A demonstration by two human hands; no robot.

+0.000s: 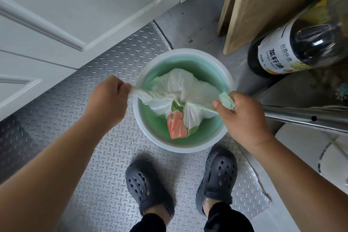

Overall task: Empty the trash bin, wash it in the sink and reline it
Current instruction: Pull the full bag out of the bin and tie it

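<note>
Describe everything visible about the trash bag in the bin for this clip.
The trash bag is thin, translucent white-green plastic, crumpled and gathered at its middle. It sits inside the round trash bin, whose rim is white and inner wall green. The left hand and right hand each pinch one end, stretched taut in opposite directions. An orange-and-green wrapper shows through the plastic.
</note>
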